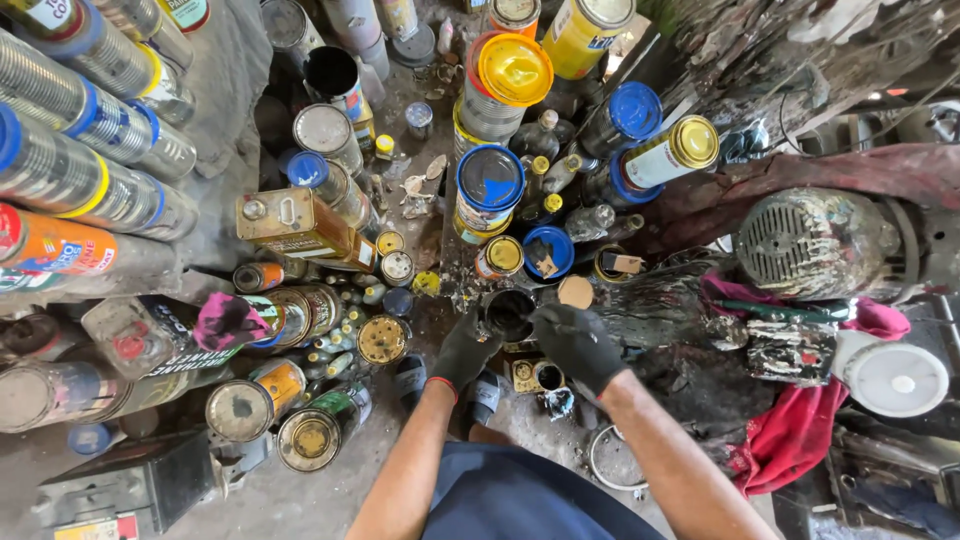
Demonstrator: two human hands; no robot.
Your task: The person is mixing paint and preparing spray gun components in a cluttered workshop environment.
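Both my hands wear black gloves. My left hand (462, 350) grips the left side of a small open can (510, 312) with dark contents, near the middle of the view. My right hand (577, 343) rests against the can's right side, fingers curled over its rim. The can stands on the dirty floor among many paint tins. Just right of it lies a round tan lid (575, 292).
Paint cans crowd the floor: a blue-lidded tin (490, 182), a yellow-lidded tin (512, 70), a rusty rectangular can (300, 226). Stacked cans lie at left (70, 180). A paint-crusted motor (815, 240), red cloth (800, 430) and white lid (900, 380) sit right.
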